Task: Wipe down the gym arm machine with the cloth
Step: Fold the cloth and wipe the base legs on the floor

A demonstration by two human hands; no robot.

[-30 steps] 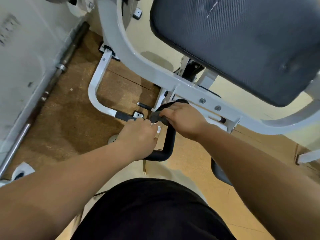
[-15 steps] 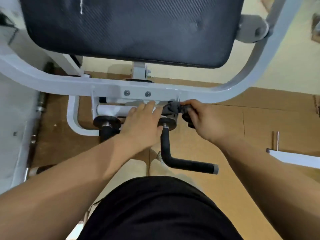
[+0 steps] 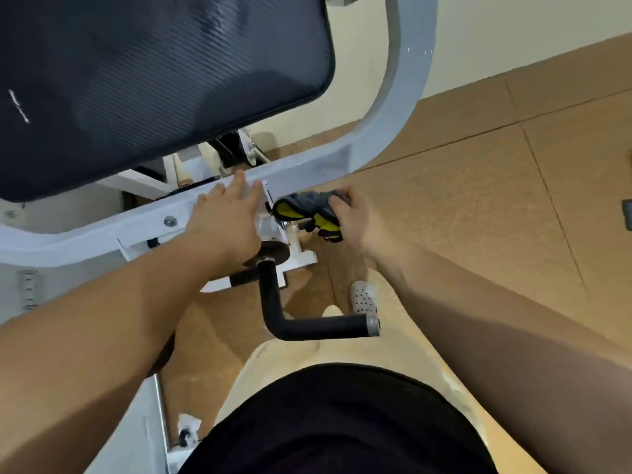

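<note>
**Wiping under the frame bar, by the handle pivot**

The right hand (image 3: pixel 355 222) is closed around a bunched cloth (image 3: pixel 309 208), grey with yellow patches, and presses it against the small fittings just under the white frame bar (image 3: pixel 143 220), right of the bolt. This looks like the detail stage of the wipe: the cloth is working into the joint where the black handle (image 3: pixel 301 323) meets the bar.

The left hand (image 3: pixel 227 220) lies flat and open on the bar, fingers spread and pointing up toward the dark pad (image 3: pixel 154 83); it grips nothing and seems to steady the person. Both forearms reach forward from the body, the right wrist bent inward toward the bar.

Next, I'd judge, the cloth needs to travel either along the bar or down the handle stem below it, keeping the wad pressed tight so it doesn't snag on the brackets.
</note>
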